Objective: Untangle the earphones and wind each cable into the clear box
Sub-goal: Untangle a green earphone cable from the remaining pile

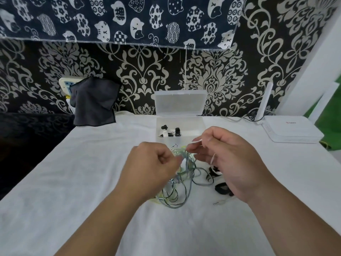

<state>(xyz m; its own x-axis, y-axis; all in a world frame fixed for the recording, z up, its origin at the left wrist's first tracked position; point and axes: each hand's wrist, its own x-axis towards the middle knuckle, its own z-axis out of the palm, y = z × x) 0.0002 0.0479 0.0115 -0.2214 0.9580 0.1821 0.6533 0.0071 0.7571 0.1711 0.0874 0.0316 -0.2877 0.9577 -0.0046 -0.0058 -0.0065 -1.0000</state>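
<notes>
Two hands busy: left hand [156,163] and right hand [227,159] pinch earphone tangle [184,172] (clear box [197,130] open behind).

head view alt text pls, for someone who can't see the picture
A person's left hand and right hand pinch a tangle of earphone cables lying partly on a white-covered table. Just behind stands an open clear box holding small black and white items; a white router sits at the right.
</notes>
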